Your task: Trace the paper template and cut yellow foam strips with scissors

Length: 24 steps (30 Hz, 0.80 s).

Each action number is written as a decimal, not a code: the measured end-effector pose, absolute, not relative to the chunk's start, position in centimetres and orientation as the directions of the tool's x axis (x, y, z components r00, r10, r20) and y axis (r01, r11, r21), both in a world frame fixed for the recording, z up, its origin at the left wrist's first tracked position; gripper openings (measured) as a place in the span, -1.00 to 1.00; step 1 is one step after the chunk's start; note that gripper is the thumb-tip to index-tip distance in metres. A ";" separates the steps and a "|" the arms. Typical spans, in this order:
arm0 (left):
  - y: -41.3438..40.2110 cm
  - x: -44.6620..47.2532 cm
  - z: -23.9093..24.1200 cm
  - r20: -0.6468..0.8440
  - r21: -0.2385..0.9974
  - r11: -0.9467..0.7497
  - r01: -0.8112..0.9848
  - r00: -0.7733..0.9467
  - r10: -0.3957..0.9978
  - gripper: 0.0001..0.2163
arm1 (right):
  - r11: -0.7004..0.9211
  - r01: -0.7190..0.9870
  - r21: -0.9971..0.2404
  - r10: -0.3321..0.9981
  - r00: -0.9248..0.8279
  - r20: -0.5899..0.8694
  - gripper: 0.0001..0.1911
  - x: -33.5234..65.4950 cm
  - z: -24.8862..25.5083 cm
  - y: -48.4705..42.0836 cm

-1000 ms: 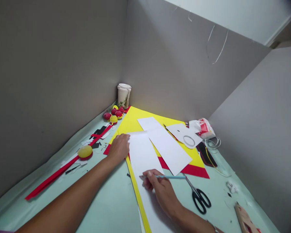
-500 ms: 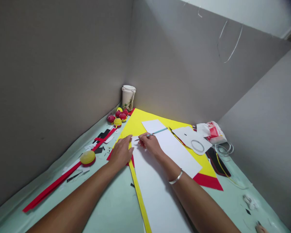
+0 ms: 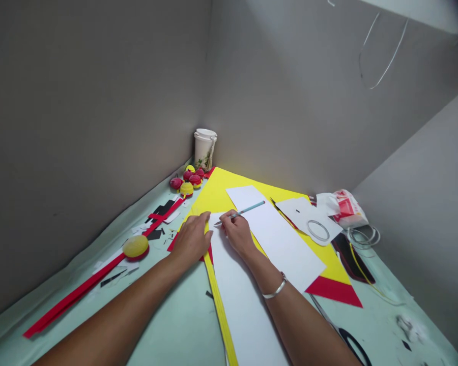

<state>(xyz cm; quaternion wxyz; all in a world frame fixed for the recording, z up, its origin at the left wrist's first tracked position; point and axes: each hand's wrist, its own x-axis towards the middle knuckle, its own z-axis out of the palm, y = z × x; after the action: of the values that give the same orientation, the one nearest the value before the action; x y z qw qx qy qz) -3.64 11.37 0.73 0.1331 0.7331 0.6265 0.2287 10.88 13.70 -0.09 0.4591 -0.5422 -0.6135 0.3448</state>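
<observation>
My right hand (image 3: pixel 236 234) pinches a light blue pencil (image 3: pixel 252 207), its tip at the top end of a long white paper strip (image 3: pixel 238 300). A silver bangle (image 3: pixel 277 288) circles that wrist. My left hand (image 3: pixel 193 236) lies flat with fingers stretched, over the top of a folded yellow strip (image 3: pixel 218 305) that runs along the paper's left edge. Under the upper part of the paper is a yellow sheet (image 3: pixel 213 195), with a red sheet (image 3: pixel 336 291) showing beneath it. A second white sheet (image 3: pixel 286 239) rests on the yellow one.
On the left lie red strips (image 3: pixel 80 287), a yellow-and-red disc (image 3: pixel 136 247), paper scraps and several small round ornaments (image 3: pixel 187 189). A white lidded bucket (image 3: pixel 205 150) stands in the corner. Scissors (image 3: pixel 349 340) lie partly under my right forearm; wire coils (image 3: pixel 362 238) and a plastic bag (image 3: pixel 349 208) are right.
The view has shifted a little. The pencil tip has moved slightly along the paper's top end, and the scissors have come into sight beside my right forearm. Fingertips at the lower right corner are gone.
</observation>
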 end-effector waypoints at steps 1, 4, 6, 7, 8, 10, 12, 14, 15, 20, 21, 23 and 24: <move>11.4 -3.6 0.7 0.172 0.481 -0.181 0.858 0.110 0.979 -0.61 | 0.175 0.355 -0.918 0.982 0.008 0.191 -0.76 10.9 -0.1 13.7; 11.3 -3.7 0.7 0.174 0.483 -0.183 0.856 0.110 0.978 -0.61 | 0.178 0.370 -0.912 0.981 0.005 0.194 -0.75 10.9 -0.1 13.7; 11.3 -3.7 0.7 0.175 0.484 -0.189 0.855 0.118 0.978 -0.62 | 0.182 0.376 -0.909 0.980 0.001 0.197 -0.75 10.8 -0.1 13.7; 11.3 -3.7 0.7 0.175 0.483 -0.191 0.854 0.120 0.977 -0.63 | 0.184 0.377 -0.908 0.980 -0.002 0.198 -0.75 10.8 -0.1 13.7; 11.2 -3.7 0.7 0.174 0.483 -0.192 0.854 0.121 0.977 -0.63 | 0.186 0.378 -0.907 0.980 -0.005 0.198 -0.75 10.8 -0.1 13.7; 11.2 -3.7 0.7 0.176 0.481 -0.190 0.856 0.118 0.977 -0.64 | 0.186 0.380 -0.906 0.980 -0.008 0.198 -0.76 10.8 -0.2 13.7; 11.2 -3.7 0.7 0.180 0.476 -0.190 0.859 0.117 0.977 -0.64 | 0.187 0.383 -0.905 0.980 -0.007 0.199 -0.76 10.8 -0.3 13.8; 11.2 -3.7 0.6 0.185 0.472 -0.195 0.860 0.119 0.975 -0.65 | 0.188 0.387 -0.903 0.980 -0.008 0.201 -0.76 10.8 -0.3 13.8; 11.2 -3.6 0.6 0.185 0.470 -0.194 0.861 0.119 0.976 -0.65 | 0.189 0.388 -0.902 0.980 -0.009 0.201 -0.76 10.8 -0.3 13.8; 11.3 -3.6 0.7 0.179 0.458 -0.191 0.868 0.120 0.976 -0.65 | 0.190 0.395 -0.899 0.980 -0.018 0.199 -0.75 10.8 -0.3 13.8; 11.3 -3.6 0.7 0.180 0.456 -0.193 0.869 0.122 0.976 -0.65 | 0.190 0.397 -0.898 0.980 -0.018 0.199 -0.75 10.8 -0.3 13.9; 11.3 -3.6 0.7 0.183 0.456 -0.195 0.868 0.123 0.975 -0.65 | 0.190 0.402 -0.896 0.980 -0.018 0.200 -0.75 10.8 -0.3 13.9; 11.3 -3.6 0.7 0.185 0.456 -0.197 0.868 0.124 0.975 -0.65 | 0.190 0.404 -0.895 0.980 -0.018 0.200 -0.75 10.8 -0.3 13.9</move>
<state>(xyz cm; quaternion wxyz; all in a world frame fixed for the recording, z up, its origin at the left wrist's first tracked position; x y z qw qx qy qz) -3.62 11.33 0.67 0.1188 0.7401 0.6224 0.2252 10.79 13.90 -0.32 0.4395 -0.5457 -0.6339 0.3275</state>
